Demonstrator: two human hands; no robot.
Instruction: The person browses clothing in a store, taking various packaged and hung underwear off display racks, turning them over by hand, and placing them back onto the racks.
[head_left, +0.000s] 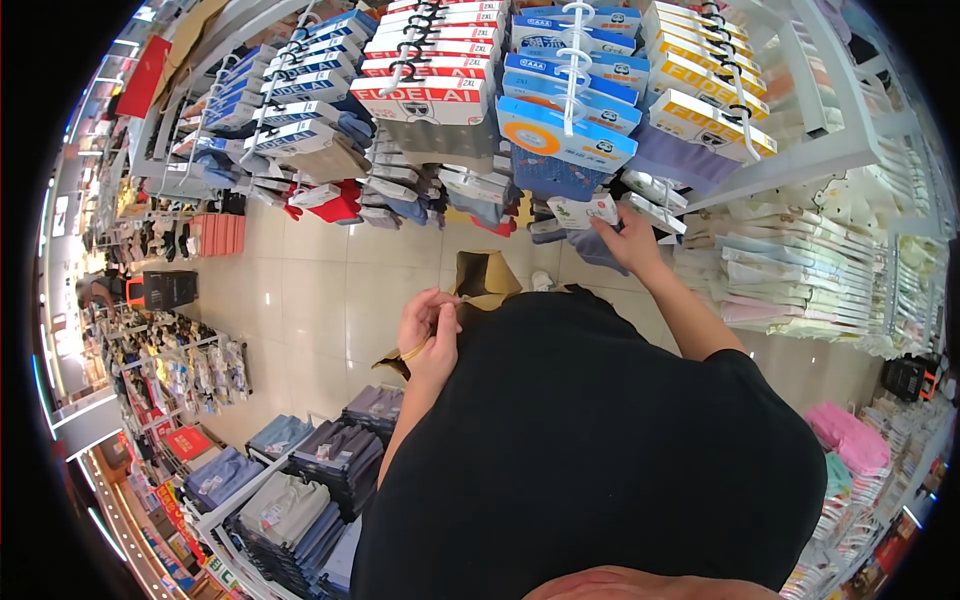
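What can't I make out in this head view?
All in the head view:
- Bottom of the brown bag: too dark inside.
- One end of the white card: behind the right hand; its fine print is too small.
- Whether the left hand pinches anything: too small.

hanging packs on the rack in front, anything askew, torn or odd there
Nothing clearly stands out. The blue packs and red-and-white packs hang in rows on their hooks, and I see no tear. The white-topped pack tilts slightly, but the right hand seems to be handling it.
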